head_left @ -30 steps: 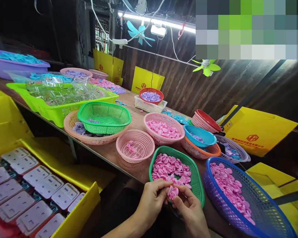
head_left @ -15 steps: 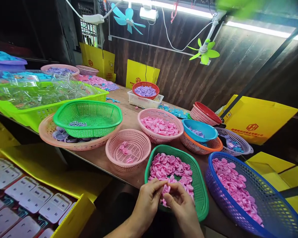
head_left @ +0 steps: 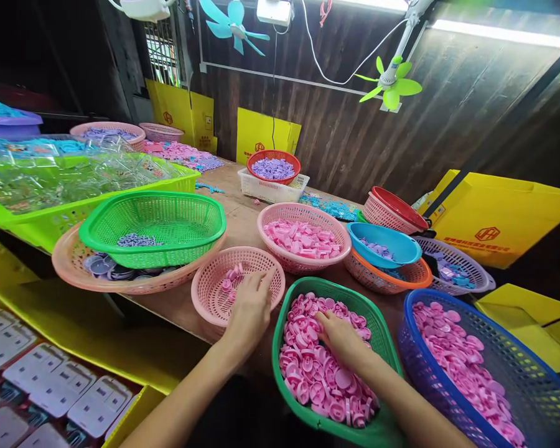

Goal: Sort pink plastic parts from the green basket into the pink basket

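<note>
My left hand [head_left: 249, 308] is over the near rim of a small pink basket [head_left: 205, 302], fingers stretched out and a little apart, with nothing visible in them. A few small pink plastic pieces [head_left: 233, 274] lie in that basket. My right hand [head_left: 340, 336] reaches into a dark green basket [head_left: 387, 330] heaped with round pink plastic parts [head_left: 326, 379]. Its thumb and forefinger are apart at the top of the heap; the other fingers are partly hidden.
A blue-rimmed basket [head_left: 532, 373] of pink parts stands at right. Behind are a pink basket [head_left: 303, 267] of pink pieces and a light-blue bowl [head_left: 404, 246]. At left, a bright green basket [head_left: 191, 252] sits in a peach basket [head_left: 65, 264]. A yellow carton [head_left: 140, 417] stands below left.
My hands were together over the green basket, holding a small pink part. They have separated: the left moved left to the small pink basket, the right went forward into the heap.
</note>
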Motion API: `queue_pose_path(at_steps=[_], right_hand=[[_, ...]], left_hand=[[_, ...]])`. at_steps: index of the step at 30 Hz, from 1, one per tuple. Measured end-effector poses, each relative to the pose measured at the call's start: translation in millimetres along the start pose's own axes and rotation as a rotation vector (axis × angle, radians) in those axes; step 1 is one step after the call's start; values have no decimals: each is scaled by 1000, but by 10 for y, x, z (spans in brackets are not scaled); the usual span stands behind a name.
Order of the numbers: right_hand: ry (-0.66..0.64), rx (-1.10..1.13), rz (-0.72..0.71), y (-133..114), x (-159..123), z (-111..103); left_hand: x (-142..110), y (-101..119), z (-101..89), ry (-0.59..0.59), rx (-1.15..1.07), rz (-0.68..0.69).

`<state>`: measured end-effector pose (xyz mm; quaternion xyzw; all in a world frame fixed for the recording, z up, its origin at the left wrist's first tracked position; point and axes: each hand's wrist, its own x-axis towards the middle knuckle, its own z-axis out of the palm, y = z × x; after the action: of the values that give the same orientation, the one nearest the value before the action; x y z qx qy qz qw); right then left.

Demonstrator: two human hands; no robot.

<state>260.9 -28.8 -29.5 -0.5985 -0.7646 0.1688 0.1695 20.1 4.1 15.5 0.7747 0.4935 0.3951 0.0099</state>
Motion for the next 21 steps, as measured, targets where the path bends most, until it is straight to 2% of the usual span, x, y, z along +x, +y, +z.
queue_pose_path(at_steps=[3, 8, 10, 13, 15, 18, 21], right_hand=[[8, 29, 16, 58, 12, -7], [78, 179, 106, 303, -241, -319], [111, 424, 196, 353, -415, -437], [191, 927, 329, 333, -660, -532], [251, 1128, 379, 286, -774, -550], [309, 1230, 415, 227, -863, -540], [300, 1256, 418, 206, -890, -506]], left_hand=[[-38, 181, 55, -103, -173, 26], [-5, 321, 174, -314, -376, 15], [29, 428, 319, -442, -384, 74], [83, 647, 644, -688, -306, 241], [114, 790, 877, -839, -209, 342], [140, 943, 1150, -964, -96, 402], [131, 1025, 1292, -988, -49, 395]])
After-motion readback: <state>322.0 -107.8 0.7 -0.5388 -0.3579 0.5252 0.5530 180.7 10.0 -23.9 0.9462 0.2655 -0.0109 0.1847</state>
